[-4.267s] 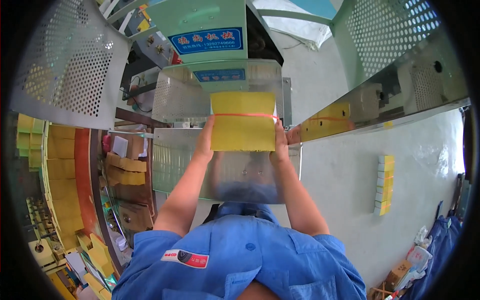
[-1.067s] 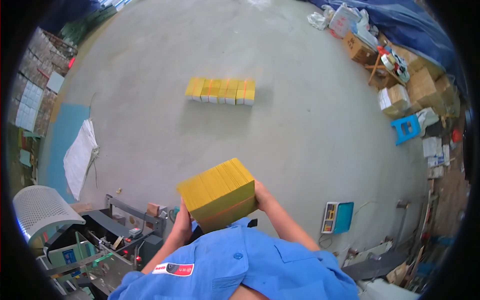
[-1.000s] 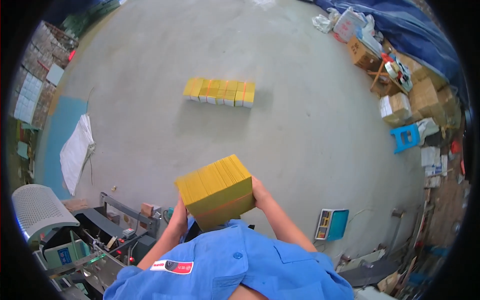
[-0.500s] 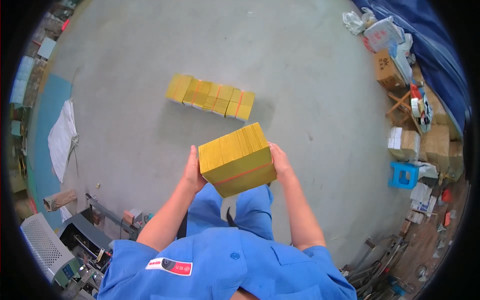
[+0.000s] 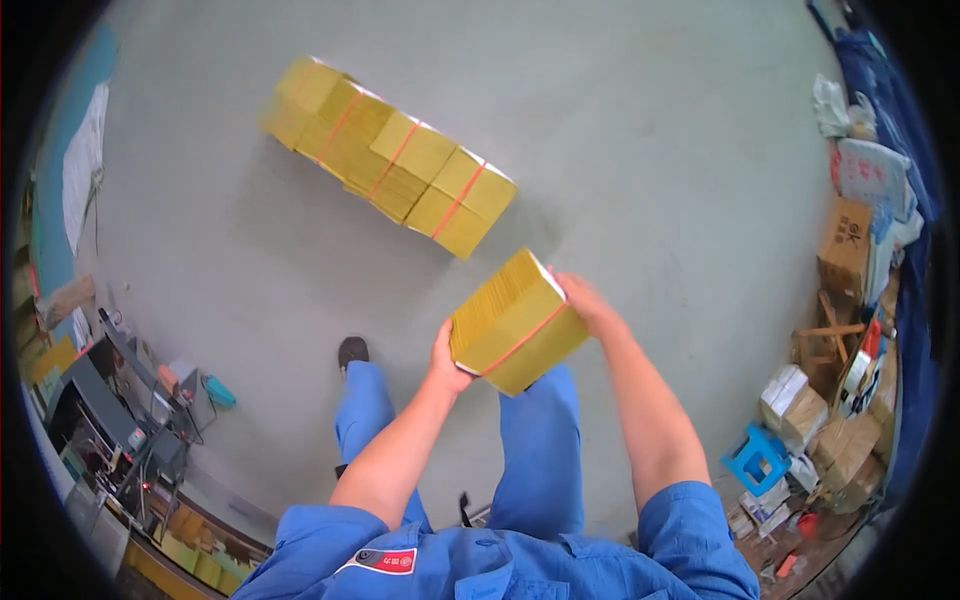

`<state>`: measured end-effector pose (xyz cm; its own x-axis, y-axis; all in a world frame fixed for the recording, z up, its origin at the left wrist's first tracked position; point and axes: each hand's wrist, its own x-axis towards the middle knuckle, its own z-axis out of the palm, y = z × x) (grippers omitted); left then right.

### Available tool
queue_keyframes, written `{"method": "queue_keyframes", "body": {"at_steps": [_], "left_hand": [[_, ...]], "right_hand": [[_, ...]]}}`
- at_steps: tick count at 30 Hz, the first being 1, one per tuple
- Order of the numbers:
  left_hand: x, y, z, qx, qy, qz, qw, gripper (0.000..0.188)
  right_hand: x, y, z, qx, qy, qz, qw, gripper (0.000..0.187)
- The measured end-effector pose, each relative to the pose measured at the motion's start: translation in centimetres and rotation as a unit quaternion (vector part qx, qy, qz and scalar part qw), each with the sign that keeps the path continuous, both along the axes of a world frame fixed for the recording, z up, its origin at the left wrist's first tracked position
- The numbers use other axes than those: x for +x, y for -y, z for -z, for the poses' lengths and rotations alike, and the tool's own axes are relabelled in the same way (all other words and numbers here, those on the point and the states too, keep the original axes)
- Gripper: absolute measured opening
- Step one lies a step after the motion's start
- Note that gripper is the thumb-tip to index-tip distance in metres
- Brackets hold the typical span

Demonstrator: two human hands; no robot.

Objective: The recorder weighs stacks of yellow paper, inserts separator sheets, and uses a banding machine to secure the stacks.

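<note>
A thick bundle of yellow paper sheets (image 5: 520,335), bound with a thin red band, is held tilted between my two hands in front of my legs. My left hand (image 5: 446,358) presses its left end, the fingers partly tucked beneath. At the opposite end, my right hand (image 5: 588,302) grips near the white edge. Several similar yellow bundles (image 5: 405,170) with red bands stand in a slanted row on the floor, just beyond the held one and to its left. Floor shows between the held bundle and the row.
Grey floor (image 5: 650,150) surrounds the row. On the right are cardboard boxes (image 5: 846,240), a blue stool (image 5: 757,460) and a blue sheet (image 5: 880,130). A dark machine (image 5: 105,400) stands at the lower left, with white sheeting (image 5: 85,165) beyond it.
The floor row now appears closer and larger, and I have turned and stepped toward it. The held bundle has shifted right and tilted more steeply, still between both hands.
</note>
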<state>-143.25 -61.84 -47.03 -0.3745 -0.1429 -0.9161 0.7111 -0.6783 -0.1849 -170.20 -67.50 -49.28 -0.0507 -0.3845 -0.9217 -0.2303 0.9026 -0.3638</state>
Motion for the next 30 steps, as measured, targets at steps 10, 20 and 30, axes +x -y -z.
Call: {"method": "queue_keyframes", "body": {"at_steps": [10, 20, 30], "left_hand": [[-7.2, 4.0, 15.8, 0.075, 0.052, 0.003, 0.996, 0.07], [-8.6, 6.8, 15.8, 0.01, 0.185, 0.021, 0.983, 0.063], [-2.6, 5.9, 14.2, 0.013, 0.204, 0.129, 0.97, 0.069]], "right_hand": [[-5.9, 7.2, 15.7, 0.035, 0.019, -0.024, 0.999, 0.047], [-3.9, 1.6, 17.1, -0.054, 0.048, 0.451, 0.89, 0.066], [-0.3, -0.8, 15.4, -0.002, 0.088, 0.413, 0.906, 0.07]]}}
